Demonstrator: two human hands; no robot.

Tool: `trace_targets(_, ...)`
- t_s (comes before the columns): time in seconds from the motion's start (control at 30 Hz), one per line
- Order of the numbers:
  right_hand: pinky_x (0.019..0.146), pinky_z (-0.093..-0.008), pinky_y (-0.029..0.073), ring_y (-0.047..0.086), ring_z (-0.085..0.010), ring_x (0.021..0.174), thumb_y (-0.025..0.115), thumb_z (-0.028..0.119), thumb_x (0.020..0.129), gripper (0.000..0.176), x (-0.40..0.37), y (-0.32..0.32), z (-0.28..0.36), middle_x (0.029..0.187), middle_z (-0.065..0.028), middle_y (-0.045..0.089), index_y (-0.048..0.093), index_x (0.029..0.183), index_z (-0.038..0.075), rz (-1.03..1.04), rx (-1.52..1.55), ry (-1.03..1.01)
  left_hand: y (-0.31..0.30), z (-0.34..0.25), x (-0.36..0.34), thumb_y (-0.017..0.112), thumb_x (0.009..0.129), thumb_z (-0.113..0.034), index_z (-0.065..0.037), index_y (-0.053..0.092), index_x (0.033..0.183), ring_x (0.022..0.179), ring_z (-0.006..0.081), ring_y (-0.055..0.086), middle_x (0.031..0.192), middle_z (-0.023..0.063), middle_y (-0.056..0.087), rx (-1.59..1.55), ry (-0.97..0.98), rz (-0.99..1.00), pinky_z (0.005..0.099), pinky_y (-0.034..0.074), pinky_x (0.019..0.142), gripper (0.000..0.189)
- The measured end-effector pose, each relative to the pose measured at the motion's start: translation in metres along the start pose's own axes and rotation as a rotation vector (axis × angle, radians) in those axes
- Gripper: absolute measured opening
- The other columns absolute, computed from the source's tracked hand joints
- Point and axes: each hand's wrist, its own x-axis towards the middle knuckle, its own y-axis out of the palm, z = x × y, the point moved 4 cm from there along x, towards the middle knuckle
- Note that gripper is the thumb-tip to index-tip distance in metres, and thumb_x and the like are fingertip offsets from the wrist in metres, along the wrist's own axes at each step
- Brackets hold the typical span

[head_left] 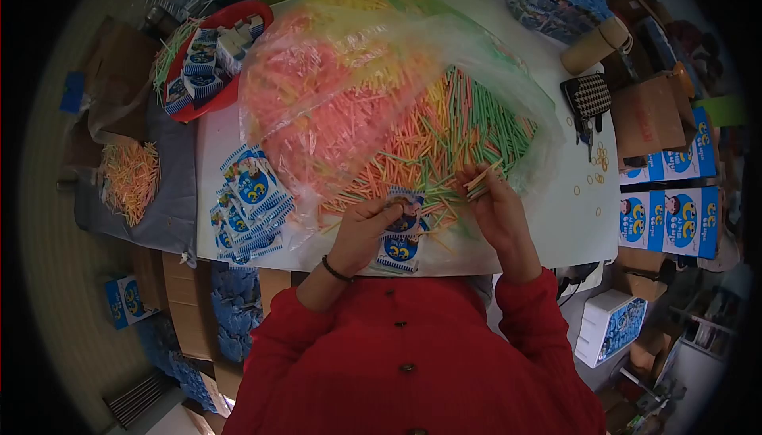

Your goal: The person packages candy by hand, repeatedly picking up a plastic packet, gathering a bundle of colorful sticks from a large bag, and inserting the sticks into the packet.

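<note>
A large clear plastic bag (pixel 317 78) lies open on the white table (pixel 583 236), full of thin pink, yellow, orange and green sticks (pixel 397 157). At its near edge my left hand (pixel 361 232) pinches a small blue-and-white packet (pixel 406 209). Below that packet, another blue packet (pixel 398 254) lies at the table's front edge. My right hand (pixel 498 211) is closed on a few sticks (pixel 479 185), just over the bag's near right part. Left of the bag is a pile of flat blue-and-white packets (pixel 254 189).
A red basket (pixel 266 16) with small packs stands at the back left. On the right are a tan bottle (pixel 595 44), a patterned pouch (pixel 587 95), scissors (pixel 588 133) and rubber bands (pixel 601 161). Blue-and-white boxes (pixel 667 221) stand beyond the right edge.
</note>
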Motion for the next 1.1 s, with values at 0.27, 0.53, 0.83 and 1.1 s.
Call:
trace_targets(0.27, 0.105, -0.0414, 0.038, 0.052, -0.0277, 0.122, 0.044, 0.022, 0.102, 0.015, -0.029, 0.067, 0.003, 0.121, -0.0144, 0.059, 0.049, 0.105, 0.008, 0.255, -0.091, -0.129, -0.004, 0.011, 0.002, 0.066, 0.088, -0.008, 0.0, 0.071, 0.103, 0.079, 0.005, 0.063, 0.089, 0.0029, 0.071, 0.351, 0.004, -0.023, 0.0198, 0.05, 0.07, 0.018)
trace_targets(0.53, 0.105, -0.0411, 0.034, 0.04, -0.0267, 0.134, 0.043, 0.018, 0.101, 0.009, -0.031, 0.096, -0.008, 0.134, -0.0193, 0.051, 0.048, 0.1, 0.011, 0.558, -0.475, -0.213, 0.0, 0.004, -0.001, 0.065, 0.088, -0.004, -0.001, 0.07, 0.106, 0.082, 0.0048, 0.063, 0.089, 0.0025, 0.071, 0.509, 0.199, 0.029, 0.0204, 0.051, 0.073, 0.018)
trace_targets(0.83, 0.113, -0.0493, 0.01, 0.028, -0.0318, 0.14, 0.05, 0.008, 0.093, 0.026, -0.034, 0.09, -0.011, 0.137, -0.0098, 0.048, 0.048, 0.119, 0.007, 0.598, -1.5, -0.58, 0.001, 0.014, 0.003, 0.056, 0.094, -0.006, -0.002, 0.06, 0.122, 0.077, 0.0057, 0.061, 0.091, 0.0022, 0.067, 0.288, 0.224, 0.136, 0.0219, 0.05, 0.069, 0.029)
trace_targets(1.1, 0.111, -0.0493, 0.016, 0.031, -0.037, 0.135, 0.06, 0.016, 0.087, 0.06, -0.016, 0.091, 0.0, 0.142, -0.0135, 0.042, 0.037, 0.141, 0.007, 0.534, -1.343, -0.653, 0.007, 0.003, 0.025, 0.047, 0.096, -0.002, -0.002, 0.051, 0.131, 0.082, 0.007, 0.059, 0.096, 0.001, 0.063, 0.28, 0.141, 0.092, 0.0223, 0.048, 0.076, 0.036)
